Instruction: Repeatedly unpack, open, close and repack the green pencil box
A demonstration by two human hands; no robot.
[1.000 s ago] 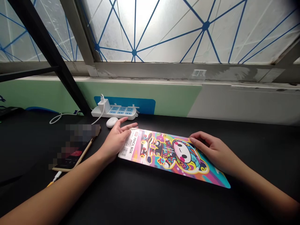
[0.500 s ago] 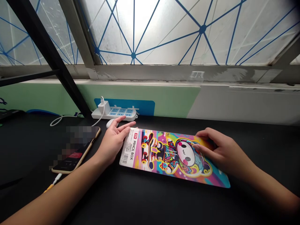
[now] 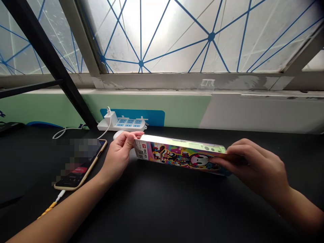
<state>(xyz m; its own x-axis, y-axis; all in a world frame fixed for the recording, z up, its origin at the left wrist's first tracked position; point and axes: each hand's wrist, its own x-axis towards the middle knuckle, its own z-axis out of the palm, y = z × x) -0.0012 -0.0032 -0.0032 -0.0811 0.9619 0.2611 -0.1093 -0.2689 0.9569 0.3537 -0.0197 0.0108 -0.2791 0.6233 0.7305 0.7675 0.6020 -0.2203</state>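
Left hand point(image 3: 120, 152) and right hand point(image 3: 263, 168) hold the pencil box point(image 3: 174, 157) (tilted).

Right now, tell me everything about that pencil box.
The pencil box is long, slim, its colourful front bearing a sideways cartoon figure and a white label. Tilted, it shows a pale side. The left grip holds the labelled end, the right grip the other. Its material and contact with the table are unclear.
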